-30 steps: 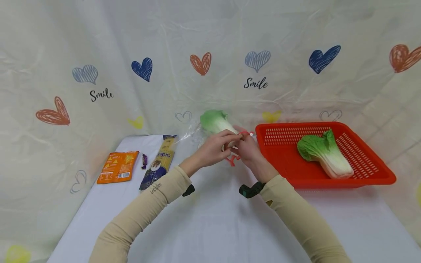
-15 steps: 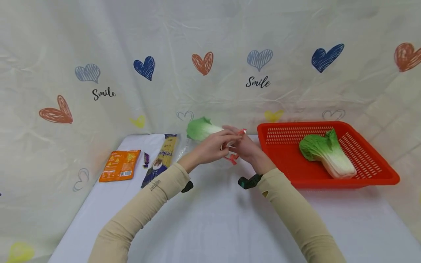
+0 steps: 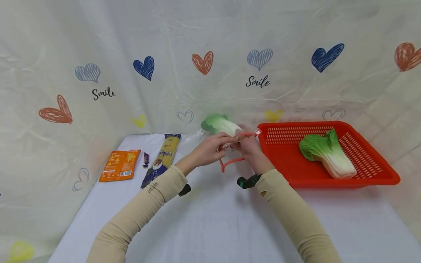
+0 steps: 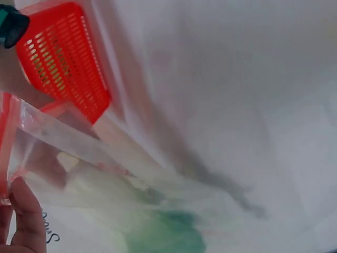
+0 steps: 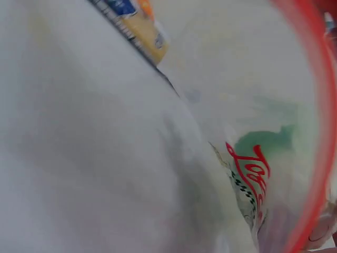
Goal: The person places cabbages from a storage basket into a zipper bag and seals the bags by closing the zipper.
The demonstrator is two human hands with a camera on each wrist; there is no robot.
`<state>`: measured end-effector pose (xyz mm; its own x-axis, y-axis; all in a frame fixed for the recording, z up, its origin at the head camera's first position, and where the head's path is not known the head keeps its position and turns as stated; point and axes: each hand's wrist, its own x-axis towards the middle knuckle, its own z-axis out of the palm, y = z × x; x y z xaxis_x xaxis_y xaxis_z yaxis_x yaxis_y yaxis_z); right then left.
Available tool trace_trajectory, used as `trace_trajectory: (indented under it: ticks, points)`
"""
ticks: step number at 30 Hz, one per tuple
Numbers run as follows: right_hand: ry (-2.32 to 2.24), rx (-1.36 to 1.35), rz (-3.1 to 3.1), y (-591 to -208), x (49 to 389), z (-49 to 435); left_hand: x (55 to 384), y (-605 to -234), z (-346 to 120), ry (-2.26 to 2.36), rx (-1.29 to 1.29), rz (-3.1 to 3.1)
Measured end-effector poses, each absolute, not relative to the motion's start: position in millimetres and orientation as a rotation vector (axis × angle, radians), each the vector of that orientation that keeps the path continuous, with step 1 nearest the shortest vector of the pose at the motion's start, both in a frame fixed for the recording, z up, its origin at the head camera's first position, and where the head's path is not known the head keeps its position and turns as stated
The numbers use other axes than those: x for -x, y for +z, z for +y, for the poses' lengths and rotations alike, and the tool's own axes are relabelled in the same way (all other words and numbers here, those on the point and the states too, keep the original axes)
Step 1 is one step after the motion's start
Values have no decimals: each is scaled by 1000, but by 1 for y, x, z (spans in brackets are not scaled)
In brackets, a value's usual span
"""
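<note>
In head view, best to spread the red-rimmed bag [image 3: 232, 161] around the cabbage [image 3: 223, 124] inside, above the worktop [image 3: 204, 223], with grip of the right hand [image 3: 251, 149] unclear; in left wrist view, steady the rim [image 4: 6, 142] pinched by the left hand [image 4: 29, 219]; in right wrist view, avoid creasing the printed film [image 5: 251, 182].

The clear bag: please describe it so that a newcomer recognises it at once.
Start at the red basket. Left of it in the head view, the left hand pinches the bag. Unlike the opaque orange pack further left, this one is see-through, with red edging.
</note>
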<state>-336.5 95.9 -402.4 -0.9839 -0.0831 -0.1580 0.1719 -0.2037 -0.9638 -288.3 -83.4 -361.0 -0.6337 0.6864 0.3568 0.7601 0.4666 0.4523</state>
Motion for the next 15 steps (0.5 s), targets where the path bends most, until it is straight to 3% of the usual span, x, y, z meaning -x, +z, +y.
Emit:
trace_trajectory:
  ticks: [9,15]
  points:
    - [-2034,-155,2018,-418,337,96,291,-363,-80,-969,1130,-2622]
    - [-1855,2,2277,-420,342,95,293,-361,-77,-1008,1071,-2613]
